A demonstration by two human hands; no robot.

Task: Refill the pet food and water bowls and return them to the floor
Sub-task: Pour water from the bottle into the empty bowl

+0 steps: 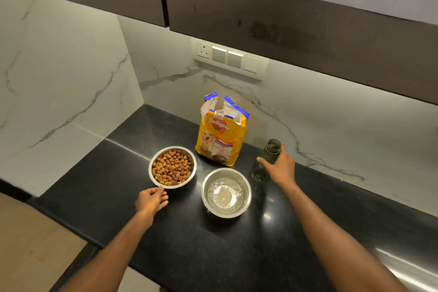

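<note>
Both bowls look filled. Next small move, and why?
Probably let go of the bottle and bring the right hand to the water bowl. The kibble bowl is full, the water bowl holds water, and the left hand is already at the kibble bowl's rim, so both are ready for the floor.

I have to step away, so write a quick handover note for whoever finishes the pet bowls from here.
Left hand: fingers at the near rim of the kibble bowl, grip unclear.
Right hand: wrapped around the uncapped glass bottle, standing on the black countertop.
Water bowl holds water; the opened Pedigree bag stands behind both bowls.
Done: both bowls filled.
Left: let go of the bottle, carry both bowls to the floor.
</note>
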